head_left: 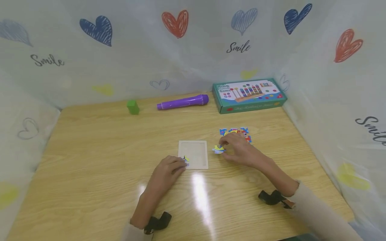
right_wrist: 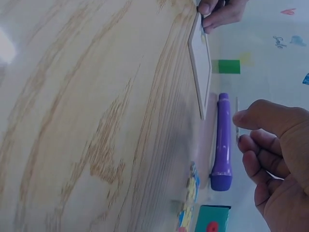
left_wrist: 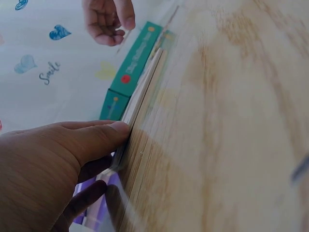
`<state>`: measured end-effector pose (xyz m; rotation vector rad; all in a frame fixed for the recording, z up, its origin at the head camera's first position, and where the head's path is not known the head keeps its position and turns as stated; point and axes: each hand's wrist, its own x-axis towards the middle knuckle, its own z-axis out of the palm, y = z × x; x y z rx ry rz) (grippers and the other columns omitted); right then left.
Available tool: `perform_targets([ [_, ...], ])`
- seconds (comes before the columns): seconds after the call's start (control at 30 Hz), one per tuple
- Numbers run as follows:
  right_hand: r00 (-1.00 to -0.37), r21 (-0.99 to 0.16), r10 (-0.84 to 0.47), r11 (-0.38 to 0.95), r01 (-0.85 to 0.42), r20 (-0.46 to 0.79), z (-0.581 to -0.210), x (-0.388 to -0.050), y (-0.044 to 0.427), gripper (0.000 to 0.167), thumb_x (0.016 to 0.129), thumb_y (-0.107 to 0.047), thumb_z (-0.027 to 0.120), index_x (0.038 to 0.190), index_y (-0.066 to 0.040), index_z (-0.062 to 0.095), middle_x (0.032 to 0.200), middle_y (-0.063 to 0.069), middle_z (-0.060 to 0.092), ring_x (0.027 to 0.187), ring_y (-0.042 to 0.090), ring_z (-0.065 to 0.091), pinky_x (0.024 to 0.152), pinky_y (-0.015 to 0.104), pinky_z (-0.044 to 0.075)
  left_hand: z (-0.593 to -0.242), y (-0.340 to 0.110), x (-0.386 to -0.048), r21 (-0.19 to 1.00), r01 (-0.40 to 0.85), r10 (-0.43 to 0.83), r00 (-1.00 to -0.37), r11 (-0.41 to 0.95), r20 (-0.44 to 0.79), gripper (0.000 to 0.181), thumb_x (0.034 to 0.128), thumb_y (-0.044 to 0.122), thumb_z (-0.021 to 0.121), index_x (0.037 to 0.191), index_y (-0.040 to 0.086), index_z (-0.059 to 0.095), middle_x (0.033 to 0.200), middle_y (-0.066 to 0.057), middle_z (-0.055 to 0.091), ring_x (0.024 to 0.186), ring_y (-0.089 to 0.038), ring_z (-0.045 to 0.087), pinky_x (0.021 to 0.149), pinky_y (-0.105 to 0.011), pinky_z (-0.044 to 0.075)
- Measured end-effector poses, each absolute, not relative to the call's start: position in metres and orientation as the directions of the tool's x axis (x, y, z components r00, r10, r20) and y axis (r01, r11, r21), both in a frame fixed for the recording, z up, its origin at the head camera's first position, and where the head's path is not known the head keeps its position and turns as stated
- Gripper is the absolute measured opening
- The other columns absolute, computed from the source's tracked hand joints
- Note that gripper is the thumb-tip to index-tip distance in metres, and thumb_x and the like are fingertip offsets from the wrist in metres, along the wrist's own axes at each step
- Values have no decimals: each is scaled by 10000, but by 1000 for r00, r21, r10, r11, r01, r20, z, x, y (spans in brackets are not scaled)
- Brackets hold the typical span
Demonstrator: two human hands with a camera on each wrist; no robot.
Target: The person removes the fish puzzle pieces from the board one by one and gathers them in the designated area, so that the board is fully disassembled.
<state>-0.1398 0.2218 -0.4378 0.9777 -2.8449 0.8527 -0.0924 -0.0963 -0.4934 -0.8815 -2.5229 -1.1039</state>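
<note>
A square wooden puzzle tray [head_left: 198, 143] lies on the table with one jigsaw piece [head_left: 186, 159] in its near left corner. My left hand [head_left: 169, 169] grips that corner; the thumb [left_wrist: 104, 137] is against the tray's edge and fingertips reach the piece. To the right of the tray, my right hand [head_left: 239, 150] pinches a yellow and pale blue jigsaw piece [head_left: 218, 149] between thumb and fingers. In the right wrist view this piece [right_wrist: 237, 113] shows edge-on, above the table. Other colourful jigsaw pieces [head_left: 245, 130] lie behind the right hand, partly hidden by it.
Toward the back of the wood-grained table [head_left: 99, 160] are a green block [head_left: 133, 107], a purple microphone-shaped toy [head_left: 183, 102] and a green game box [head_left: 249, 95]. White sheeting [head_left: 135, 63] printed with hearts hangs behind and at the sides.
</note>
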Motion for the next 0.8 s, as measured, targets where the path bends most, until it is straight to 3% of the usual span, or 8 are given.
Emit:
perform_targets([
  [0.27,-805,-468,-558,667,-580,201,-439,-141,233,303,754,-4,757,1036,-43,653,984,21,650,952,216,567,999,604,315,-492,-100,-92,599,595,419,-804,537,422,171,821,48,812,983,100,794,1056,-36,734,1031,-207,653,914,-368,535],
  [0.53,-823,-476,-541,685,-551,174,-439,-144,243,293,755,-22,786,1016,-34,653,942,67,610,885,271,536,809,424,298,-494,-101,-92,594,575,413,-818,563,400,179,825,59,814,993,118,796,1060,-5,729,1032,-181,646,897,-340,540],
  [0.8,-844,-444,-522,732,-517,123,-444,-141,254,276,761,-35,768,1014,-50,659,958,28,616,925,223,550,863,473,331,-498,-98,-87,590,590,415,-807,550,420,183,816,58,820,988,113,797,1051,-3,726,1021,-183,648,886,-334,546],
])
